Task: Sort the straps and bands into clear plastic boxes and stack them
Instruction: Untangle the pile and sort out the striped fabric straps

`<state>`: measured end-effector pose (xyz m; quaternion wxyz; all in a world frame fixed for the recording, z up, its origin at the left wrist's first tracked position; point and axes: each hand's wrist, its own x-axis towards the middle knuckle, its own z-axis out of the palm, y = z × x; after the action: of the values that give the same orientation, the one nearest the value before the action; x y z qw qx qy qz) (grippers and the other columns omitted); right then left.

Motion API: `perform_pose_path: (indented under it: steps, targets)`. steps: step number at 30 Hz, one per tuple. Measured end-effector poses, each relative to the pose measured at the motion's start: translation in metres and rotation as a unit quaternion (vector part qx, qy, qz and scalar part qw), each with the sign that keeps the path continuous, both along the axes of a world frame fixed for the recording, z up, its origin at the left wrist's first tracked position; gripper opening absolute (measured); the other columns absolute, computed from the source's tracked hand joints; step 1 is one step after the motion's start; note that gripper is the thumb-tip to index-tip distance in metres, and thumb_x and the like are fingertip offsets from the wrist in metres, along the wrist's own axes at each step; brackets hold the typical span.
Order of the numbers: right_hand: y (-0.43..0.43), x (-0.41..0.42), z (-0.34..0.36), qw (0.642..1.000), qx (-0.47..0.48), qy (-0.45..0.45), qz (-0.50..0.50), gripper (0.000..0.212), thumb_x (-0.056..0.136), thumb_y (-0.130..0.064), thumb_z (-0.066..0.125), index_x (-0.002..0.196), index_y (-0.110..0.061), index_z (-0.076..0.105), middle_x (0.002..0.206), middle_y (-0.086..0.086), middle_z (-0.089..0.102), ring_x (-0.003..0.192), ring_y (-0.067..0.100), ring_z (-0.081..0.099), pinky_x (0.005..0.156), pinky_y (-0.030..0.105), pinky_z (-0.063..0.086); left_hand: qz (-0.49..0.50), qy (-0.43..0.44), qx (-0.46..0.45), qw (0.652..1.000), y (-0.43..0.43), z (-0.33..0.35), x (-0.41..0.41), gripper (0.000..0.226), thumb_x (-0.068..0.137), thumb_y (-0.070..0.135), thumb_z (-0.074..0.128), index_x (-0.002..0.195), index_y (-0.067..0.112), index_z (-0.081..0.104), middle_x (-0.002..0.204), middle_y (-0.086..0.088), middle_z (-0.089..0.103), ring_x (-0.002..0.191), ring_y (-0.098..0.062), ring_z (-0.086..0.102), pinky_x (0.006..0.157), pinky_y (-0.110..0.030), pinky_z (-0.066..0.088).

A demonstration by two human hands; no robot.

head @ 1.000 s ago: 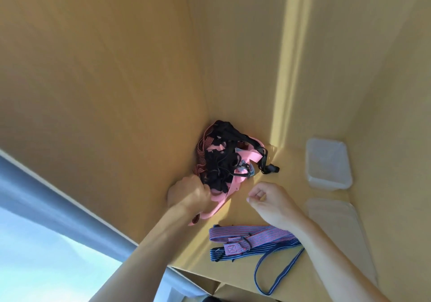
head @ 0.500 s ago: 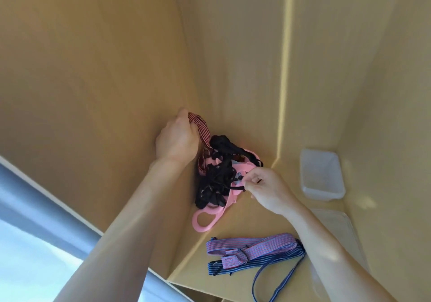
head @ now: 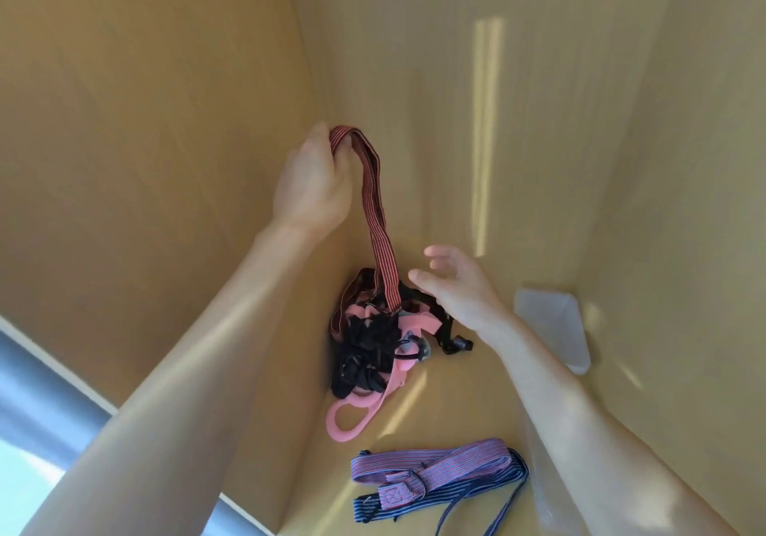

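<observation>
A view from the person's head looks down into the corner of a pale wooden shelf compartment (head: pixel 435 444). The left hand (head: pixel 311 187) is raised above the shelf floor, fingers curled round the top of a red-and-black striped strap (head: pixel 375 220), which drapes over them and hangs down in a taut line. Its lower end runs into a tangled heap of straps (head: pixel 369 345) pushed into the corner against the left wall. The lift seems meant to draw this one strap out of the heap, and the tight line suggests it is not yet free.

The right hand (head: pixel 456 287) hovers just beside the heap, to its right, fingers spread and relaxed, holding nothing. It looks placed to steady the heap or pick off whatever is caught on the strap. The heap mixes black webbing and thin black cords. A broad pink band (head: pixel 352 415) is caught up in it too, and its loop spills forward onto the shelf floor.

Nearer the viewer, well apart from the heap, a purple striped strap (head: pixel 435 465) and a blue striped strap (head: pixel 460 494) lie side by side and touching, apparently set aside as already separated. A clear plastic box (head: pixel 555 328) stands by the right wall, seemingly with nothing in it. A second clear plastic piece (head: pixel 547 494) lies nearer the viewer, too faint to tell box from lid. Sorting appears barely started.
</observation>
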<state>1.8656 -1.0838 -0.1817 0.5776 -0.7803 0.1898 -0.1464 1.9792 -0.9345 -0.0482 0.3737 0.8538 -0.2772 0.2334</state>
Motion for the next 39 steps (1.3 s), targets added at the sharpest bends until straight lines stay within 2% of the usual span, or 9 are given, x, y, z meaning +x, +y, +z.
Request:
perform_pose_path:
  steps: [3,5,9,11,14,21,26,34,39]
  targets:
    - [0.003,0.009,0.019,0.999,-0.012,-0.032,0.007,0.092,0.076,-0.052,0.082,0.151,-0.034,0.032,0.151,-0.011,0.037,0.134,0.007,0.041,0.103,0.026,0.031,-0.054,0.008,0.003,0.999,-0.008,0.01,-0.01,0.032,0.107,0.038,0.04,0.08,0.02,0.037,0.064,0.006,0.043,0.059,-0.023,0.04,0.054,-0.041,0.023]
    - [0.007,0.014,0.029,0.998,-0.016,-0.054,0.026,0.093,0.075,-0.053,0.083,0.151,-0.031,0.034,0.149,-0.014,0.039,0.133,0.003,0.038,0.103,0.023,0.027,-0.077,0.02,0.009,0.997,-0.013,0.015,-0.016,0.036,0.106,0.041,0.042,0.075,0.024,0.035,0.063,0.006,0.042,0.054,-0.018,0.038,0.051,-0.038,0.026]
    - [0.005,0.014,0.042,0.996,-0.008,-0.081,0.046,0.012,0.094,-0.029,0.066,0.093,-0.017,0.07,0.088,-0.007,0.072,0.087,0.012,0.068,0.076,0.023,0.047,-0.09,0.05,-0.011,0.995,-0.015,0.023,-0.021,0.036,0.103,0.044,0.048,0.076,0.023,0.038,0.066,0.008,0.04,0.054,-0.013,0.035,0.051,-0.032,0.029]
    - [0.0,0.009,0.042,0.991,0.064,-0.107,0.045,0.034,0.096,-0.023,0.061,0.062,-0.021,0.061,0.057,-0.004,0.058,0.056,0.015,0.061,0.066,0.032,0.051,-0.092,0.085,-0.041,0.991,-0.01,0.021,-0.019,0.036,0.101,0.047,0.052,0.077,0.022,0.04,0.067,0.008,0.04,0.052,-0.01,0.035,0.047,-0.026,0.03]
    - [-0.009,-0.001,0.046,0.985,0.112,-0.128,0.044,0.048,0.091,-0.032,0.064,0.045,-0.025,0.05,0.048,-0.002,0.04,0.04,0.016,0.041,0.044,0.026,0.038,-0.124,0.158,-0.062,0.978,-0.003,0.002,-0.02,0.033,0.098,0.048,0.057,0.084,0.019,0.048,0.067,0.006,0.041,0.048,-0.006,0.036,0.046,-0.022,0.033]
    - [-0.03,-0.021,0.075,0.971,0.153,-0.169,0.066,0.015,0.082,-0.012,0.077,0.085,-0.012,0.062,0.06,-0.005,0.047,0.039,0.007,0.032,0.034,0.021,0.02,-0.189,0.317,-0.025,0.929,0.002,-0.059,-0.027,0.036,0.099,0.047,0.056,0.09,0.012,0.054,0.067,-0.001,0.04,0.049,-0.013,0.036,0.046,-0.023,0.035]
    - [-0.043,-0.034,0.092,0.979,0.132,-0.154,0.014,0.032,0.08,0.001,0.078,0.107,-0.013,0.069,0.07,0.003,0.061,0.041,0.008,0.035,0.036,0.02,0.026,-0.188,0.382,-0.026,0.904,0.016,-0.095,-0.02,0.033,0.105,0.038,0.048,0.082,0.016,0.056,0.058,0.009,0.039,0.049,-0.011,0.034,0.045,-0.022,0.029]
    - [-0.041,-0.042,0.091,0.976,-0.201,-0.082,0.011,0.039,0.079,-0.01,0.083,0.107,-0.033,0.07,0.083,-0.008,0.075,0.064,0.011,0.072,0.065,0.031,0.053,-0.304,0.456,0.034,0.836,0.025,-0.12,-0.025,0.01,0.096,0.01,0.067,0.101,0.009,0.075,0.067,-0.002,0.059,0.059,-0.016,0.054,0.062,-0.029,0.048]
    - [-0.026,-0.035,0.085,0.966,-0.237,-0.086,0.059,0.038,0.078,-0.015,0.083,0.102,-0.04,0.068,0.081,-0.015,0.071,0.073,0.01,0.072,0.068,0.03,0.054,-0.27,0.357,-0.006,0.894,0.009,-0.092,-0.032,0.066,0.074,0.02,0.089,0.131,0.027,0.056,0.112,-0.001,0.07,0.1,-0.011,0.069,0.095,-0.033,0.053]
